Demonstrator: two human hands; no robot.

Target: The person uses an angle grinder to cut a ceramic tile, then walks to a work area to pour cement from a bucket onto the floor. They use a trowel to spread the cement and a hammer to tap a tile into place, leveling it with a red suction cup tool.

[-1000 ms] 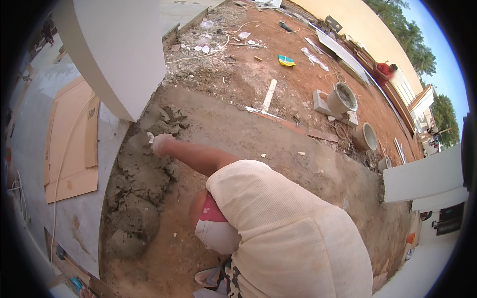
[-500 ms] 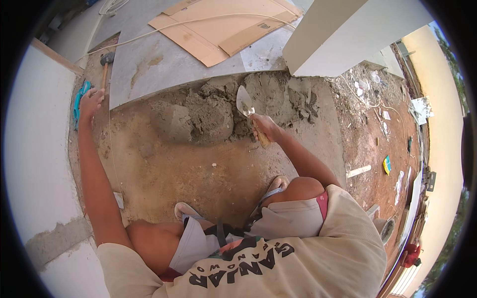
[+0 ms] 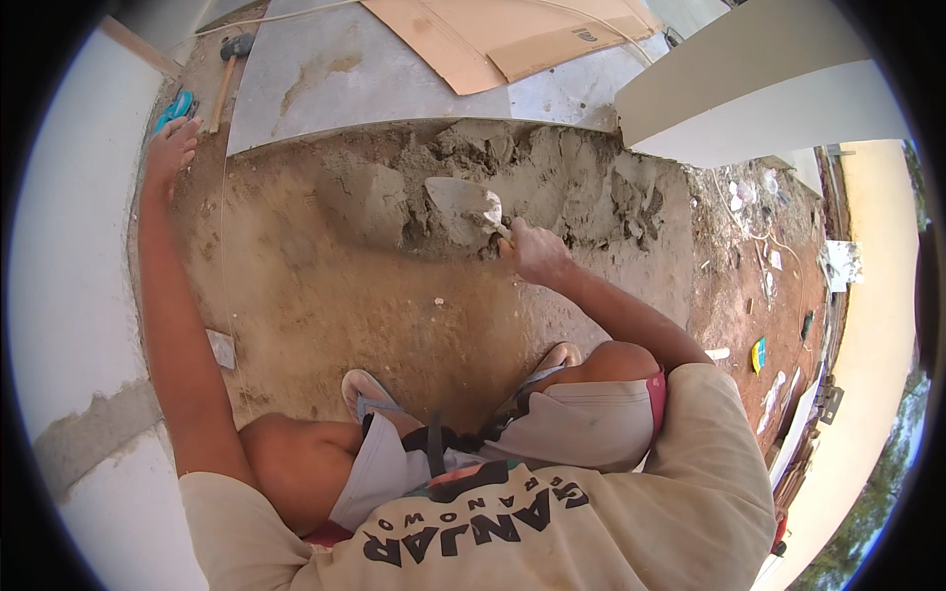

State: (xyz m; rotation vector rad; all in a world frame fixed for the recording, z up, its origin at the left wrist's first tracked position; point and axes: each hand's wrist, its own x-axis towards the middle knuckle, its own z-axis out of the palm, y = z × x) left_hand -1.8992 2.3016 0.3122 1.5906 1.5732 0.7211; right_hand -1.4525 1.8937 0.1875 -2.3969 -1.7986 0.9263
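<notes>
My right hand [image 3: 540,254] is closed around the handle of a pointing trowel [image 3: 458,203]. The trowel's blade lies flat over the wet grey mortar [image 3: 572,182], which is spread in a lumpy band along the edge of the grey tile [image 3: 315,84]. Out at the far left, my left hand [image 3: 173,150] has its fingers apart and nothing visible in it. It is nearest to a teal tool [image 3: 175,110], partly hidden behind the hand, whose kind I cannot make out. A mallet [image 3: 225,84] with a black head and wooden handle lies just to its right.
Flattened cardboard [image 3: 473,44] lies on the tile. A pillar base [image 3: 749,98] stands at the far right, a white wall [image 3: 74,246] at the left. A thin string [image 3: 225,256] runs along the left side. Scattered litter [image 3: 759,355] covers the soil at right.
The trowel's blade has swung from pointing away to pointing left, lower over the mortar. My left hand has come off the teal tool's side, its fingers spreading. The view has shifted somewhat.
</notes>
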